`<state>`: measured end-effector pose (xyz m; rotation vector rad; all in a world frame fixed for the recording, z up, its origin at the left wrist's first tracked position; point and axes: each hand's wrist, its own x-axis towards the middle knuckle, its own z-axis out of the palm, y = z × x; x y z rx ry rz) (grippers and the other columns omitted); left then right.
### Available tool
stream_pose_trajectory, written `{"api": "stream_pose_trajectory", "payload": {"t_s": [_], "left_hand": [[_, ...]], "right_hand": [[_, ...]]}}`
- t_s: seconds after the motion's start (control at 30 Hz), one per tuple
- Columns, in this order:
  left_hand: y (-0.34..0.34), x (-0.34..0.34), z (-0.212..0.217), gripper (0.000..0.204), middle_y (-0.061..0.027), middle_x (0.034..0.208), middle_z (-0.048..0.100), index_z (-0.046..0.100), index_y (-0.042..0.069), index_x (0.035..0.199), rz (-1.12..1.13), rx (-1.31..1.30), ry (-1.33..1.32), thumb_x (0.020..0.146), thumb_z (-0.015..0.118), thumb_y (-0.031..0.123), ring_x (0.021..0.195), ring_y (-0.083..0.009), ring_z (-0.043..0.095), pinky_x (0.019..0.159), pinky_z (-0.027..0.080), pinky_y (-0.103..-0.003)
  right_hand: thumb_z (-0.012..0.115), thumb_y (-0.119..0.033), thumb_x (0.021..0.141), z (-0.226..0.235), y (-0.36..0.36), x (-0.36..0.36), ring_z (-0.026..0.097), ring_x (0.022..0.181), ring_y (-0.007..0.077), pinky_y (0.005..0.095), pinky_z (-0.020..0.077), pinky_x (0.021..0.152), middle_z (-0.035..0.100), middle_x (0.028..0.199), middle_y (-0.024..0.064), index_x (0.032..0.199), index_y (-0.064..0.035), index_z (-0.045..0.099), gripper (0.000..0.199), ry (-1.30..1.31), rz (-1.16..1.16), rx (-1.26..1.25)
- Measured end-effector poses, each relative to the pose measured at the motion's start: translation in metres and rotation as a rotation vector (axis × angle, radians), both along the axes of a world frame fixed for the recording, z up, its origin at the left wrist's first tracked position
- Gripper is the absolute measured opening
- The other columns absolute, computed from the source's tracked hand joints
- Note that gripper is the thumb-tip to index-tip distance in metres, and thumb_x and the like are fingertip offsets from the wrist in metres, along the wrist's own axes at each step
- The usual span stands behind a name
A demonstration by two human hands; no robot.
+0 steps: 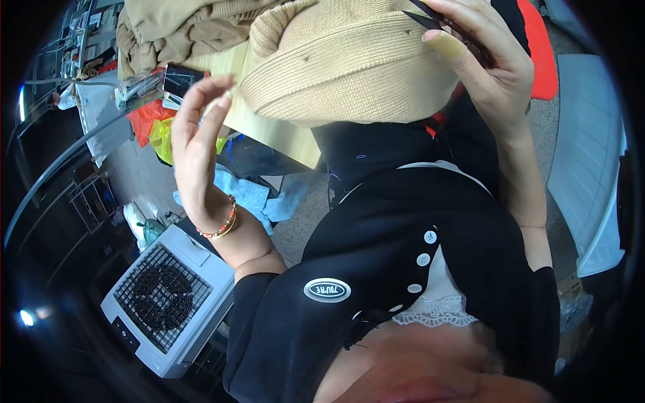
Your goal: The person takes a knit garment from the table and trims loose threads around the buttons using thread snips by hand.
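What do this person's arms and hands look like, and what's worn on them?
The sleeves are short and black. The left hand has a red-and-gold bracelet at its wrist; the right hand has a yellowish covering on its thumb. Neither wears a glove.

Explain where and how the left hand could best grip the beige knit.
Probably pinch the beige knit at its rounded left edge, from the left: that end bulges toward the left hand, while the right hand holds a dark pointed tool near the other.

Head-worn fisheye; looks steeply down; wearer's torso (383, 215) close below
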<state>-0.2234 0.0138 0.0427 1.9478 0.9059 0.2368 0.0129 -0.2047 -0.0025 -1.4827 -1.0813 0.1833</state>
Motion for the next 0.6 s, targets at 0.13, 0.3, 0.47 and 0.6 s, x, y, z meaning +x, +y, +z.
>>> {"api": "stream_pose_trajectory", "payload": {"t_s": [0.13,0.3,0.47,0.6], "left_hand": [[-0.021,0.025,0.013,0.024,-0.0054,0.101,0.065,0.064,-0.001,0.110,0.033,0.107,-0.189,0.087,0.064,0.006,0.097,-0.0116,0.057,0.087,0.042,-0.025],[-0.054,0.058,0.020,0.013,-0.0074,0.097,0.065,0.069,0.000,0.094,-0.062,0.379,-0.356,0.083,0.067,0.006,0.093,-0.0141,0.058,0.086,0.041,-0.025],[-0.070,0.093,0.012,0.013,-0.0073,0.092,0.066,0.070,0.003,0.089,-0.292,0.598,-0.315,0.079,0.072,0.010,0.088,-0.0185,0.060,0.080,0.043,-0.029],[-0.072,0.113,0.003,0.014,-0.0054,0.087,0.064,0.071,0.007,0.091,-0.427,0.708,-0.214,0.080,0.071,0.016,0.083,-0.0216,0.056,0.080,0.039,-0.032]], "right_hand": [[0.074,-0.003,0.079,-0.003,-0.004,0.002,0.052,0.072,0.0122,0.0233,0.0393,0.066,0.061,0.088,0.0066,0.109,0.0064,0.065,0.033,0.025,-0.001,0.009],[0.071,-0.001,0.082,-0.012,-0.012,0.005,0.052,0.075,0.0106,0.0216,0.0402,0.067,0.062,0.095,0.0076,0.111,0.0062,0.065,0.030,0.120,-0.034,0.026],[0.070,0.002,0.083,-0.021,-0.025,0.011,0.050,0.072,0.0079,0.0193,0.0393,0.065,0.058,0.090,0.0042,0.113,0.0053,0.064,0.031,0.213,-0.082,0.063],[0.071,0.001,0.081,-0.024,-0.035,0.014,0.049,0.070,0.0069,0.0181,0.0379,0.062,0.058,0.090,0.0042,0.113,0.0051,0.065,0.032,0.203,-0.114,0.052]]}}
